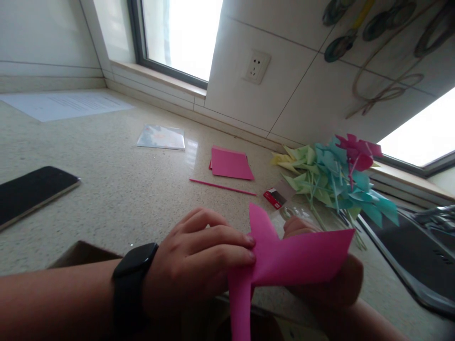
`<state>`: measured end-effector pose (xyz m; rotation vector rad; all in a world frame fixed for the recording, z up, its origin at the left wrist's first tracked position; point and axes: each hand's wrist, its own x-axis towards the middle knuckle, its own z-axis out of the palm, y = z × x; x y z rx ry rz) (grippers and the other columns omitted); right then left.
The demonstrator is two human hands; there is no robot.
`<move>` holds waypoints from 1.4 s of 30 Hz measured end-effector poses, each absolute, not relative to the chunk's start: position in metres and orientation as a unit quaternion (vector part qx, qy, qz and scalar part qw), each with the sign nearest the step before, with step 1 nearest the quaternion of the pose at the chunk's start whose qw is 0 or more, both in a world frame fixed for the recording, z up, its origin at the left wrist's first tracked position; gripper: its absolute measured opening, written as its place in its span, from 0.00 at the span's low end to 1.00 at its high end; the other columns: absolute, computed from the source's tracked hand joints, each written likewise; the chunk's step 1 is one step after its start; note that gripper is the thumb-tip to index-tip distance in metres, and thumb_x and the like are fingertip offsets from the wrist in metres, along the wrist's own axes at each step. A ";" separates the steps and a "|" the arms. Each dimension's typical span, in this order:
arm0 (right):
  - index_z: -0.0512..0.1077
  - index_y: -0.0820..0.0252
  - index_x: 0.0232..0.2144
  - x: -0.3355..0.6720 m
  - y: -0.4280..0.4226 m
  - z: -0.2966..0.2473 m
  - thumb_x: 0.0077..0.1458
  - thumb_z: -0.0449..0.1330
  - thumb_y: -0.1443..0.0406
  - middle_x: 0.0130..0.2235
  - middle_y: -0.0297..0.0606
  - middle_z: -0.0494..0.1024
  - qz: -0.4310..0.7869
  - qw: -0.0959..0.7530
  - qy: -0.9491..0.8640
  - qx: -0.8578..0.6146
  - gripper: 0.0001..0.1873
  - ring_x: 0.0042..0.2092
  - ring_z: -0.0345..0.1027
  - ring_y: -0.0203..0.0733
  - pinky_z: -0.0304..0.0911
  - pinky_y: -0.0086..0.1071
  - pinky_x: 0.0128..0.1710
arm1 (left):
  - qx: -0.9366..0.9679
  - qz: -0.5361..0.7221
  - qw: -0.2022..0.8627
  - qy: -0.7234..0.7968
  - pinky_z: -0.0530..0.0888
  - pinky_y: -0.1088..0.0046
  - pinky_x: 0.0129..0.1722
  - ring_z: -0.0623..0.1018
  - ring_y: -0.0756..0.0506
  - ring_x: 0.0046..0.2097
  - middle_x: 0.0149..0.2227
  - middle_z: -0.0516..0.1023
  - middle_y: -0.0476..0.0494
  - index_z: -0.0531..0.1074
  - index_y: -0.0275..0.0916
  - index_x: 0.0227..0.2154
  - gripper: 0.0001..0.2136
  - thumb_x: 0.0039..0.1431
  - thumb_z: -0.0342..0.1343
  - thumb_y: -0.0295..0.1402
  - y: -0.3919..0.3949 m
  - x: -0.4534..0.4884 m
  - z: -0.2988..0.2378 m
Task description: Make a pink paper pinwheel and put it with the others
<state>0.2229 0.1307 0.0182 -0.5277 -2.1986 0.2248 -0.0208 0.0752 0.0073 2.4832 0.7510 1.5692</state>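
Observation:
My left hand (pixel 199 258), with a black watch on its wrist, pinches the middle of a folded pink paper pinwheel (pixel 284 258) with closed fingers. My right hand (pixel 327 284) sits behind the pink paper and is mostly hidden; a fingertip shows above its edge. The pinwheel is held just above the speckled counter (pixel 117 189), near its front edge.
A pile of finished green, teal and pink pinwheels (pixel 334 177) lies at the right beside a dark sink (pixel 419 255). A stack of pink paper (pixel 231 163), a pink stick (pixel 222 186), a small red packet (pixel 273 197), a clear bag (pixel 161 137), a phone (pixel 31 192) and a white sheet (pixel 64 105) lie on the counter.

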 end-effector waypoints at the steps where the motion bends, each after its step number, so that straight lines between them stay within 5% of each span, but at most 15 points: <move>1: 0.63 0.51 0.27 0.219 0.131 0.018 0.57 0.63 0.59 0.23 0.30 0.64 0.098 0.454 -0.862 -0.206 0.12 0.23 0.58 0.40 0.53 0.38 0.23 | 0.818 0.515 0.060 0.248 0.73 0.67 0.47 0.78 0.45 0.43 0.47 0.83 0.42 0.74 0.37 0.46 0.11 0.60 0.61 0.25 0.075 -0.021 0.007; 3: 0.68 0.49 0.34 0.210 0.133 0.018 0.55 0.65 0.59 0.28 0.33 0.69 0.098 0.527 -0.817 -0.213 0.09 0.27 0.62 0.43 0.57 0.39 0.26 | 0.818 0.513 0.069 0.252 0.72 0.66 0.48 0.78 0.45 0.43 0.48 0.82 0.42 0.74 0.38 0.47 0.12 0.60 0.61 0.25 0.075 -0.020 0.006; 8: 0.65 0.47 0.54 0.197 0.141 0.022 0.52 0.65 0.46 0.40 0.40 0.70 0.146 0.555 -0.786 -0.228 0.31 0.38 0.65 0.50 0.63 0.46 0.38 | 0.817 0.511 0.086 0.252 0.72 0.67 0.47 0.76 0.45 0.44 0.48 0.82 0.42 0.73 0.37 0.47 0.14 0.58 0.63 0.25 0.076 -0.019 0.006; 12: 0.72 0.51 0.37 0.200 0.145 0.031 0.62 0.60 0.59 0.34 0.35 0.73 0.103 0.437 -0.880 -0.153 0.04 0.38 0.66 0.44 0.62 0.42 0.41 | 0.822 0.503 0.095 0.251 0.72 0.67 0.47 0.76 0.45 0.44 0.48 0.82 0.43 0.72 0.38 0.48 0.13 0.61 0.60 0.26 0.077 -0.019 0.008; 20: 0.74 0.57 0.31 0.201 0.145 0.039 0.68 0.55 0.61 0.30 0.36 0.78 0.049 0.425 -0.898 -0.105 0.14 0.33 0.66 0.40 0.60 0.42 0.38 | 0.817 0.478 0.070 0.316 0.71 0.65 0.49 0.74 0.44 0.48 0.51 0.79 0.44 0.71 0.41 0.50 0.13 0.64 0.58 0.27 0.075 -0.018 0.011; 25: 0.73 0.59 0.31 0.205 0.153 0.040 0.65 0.57 0.67 0.30 0.36 0.79 -0.024 0.442 -0.890 -0.107 0.10 0.32 0.67 0.40 0.56 0.41 0.36 | 0.733 0.504 0.046 0.455 0.70 0.57 0.51 0.70 0.39 0.52 0.49 0.72 0.37 0.66 0.37 0.50 0.18 0.57 0.59 0.27 0.080 -0.014 0.003; 28: 0.72 0.57 0.33 0.210 0.157 0.040 0.64 0.57 0.68 0.32 0.35 0.81 -0.040 0.428 -0.897 -0.105 0.07 0.33 0.67 0.40 0.57 0.42 0.37 | 0.667 0.524 0.139 0.511 0.72 0.65 0.38 0.72 0.44 0.40 0.38 0.71 0.44 0.66 0.38 0.42 0.12 0.54 0.56 0.26 0.090 -0.017 0.000; 31: 0.72 0.55 0.35 0.214 0.157 0.040 0.62 0.57 0.69 0.34 0.34 0.82 -0.061 0.412 -0.904 -0.099 0.05 0.33 0.68 0.41 0.57 0.42 0.37 | 0.604 0.491 0.363 0.512 0.68 0.72 0.26 0.71 0.48 0.27 0.27 0.72 0.49 0.69 0.38 0.32 0.04 0.59 0.51 0.32 0.098 -0.021 0.003; 36: 0.72 0.53 0.37 0.215 0.155 0.038 0.63 0.56 0.68 0.37 0.30 0.83 -0.101 0.388 -0.911 -0.103 0.06 0.34 0.69 0.41 0.57 0.43 0.37 | 0.499 0.458 0.574 0.460 0.70 0.71 0.28 0.74 0.47 0.25 0.22 0.77 0.42 0.75 0.34 0.21 0.29 0.66 0.43 0.52 0.104 -0.023 0.009; 42: 0.73 0.49 0.38 0.214 0.157 0.036 0.64 0.58 0.66 0.41 0.24 0.83 -0.140 0.341 -0.926 -0.078 0.05 0.36 0.69 0.38 0.59 0.42 0.39 | 0.465 0.381 0.722 0.344 0.73 0.73 0.35 0.77 0.48 0.30 0.28 0.79 0.44 0.78 0.35 0.29 0.21 0.60 0.58 0.50 0.109 -0.023 0.014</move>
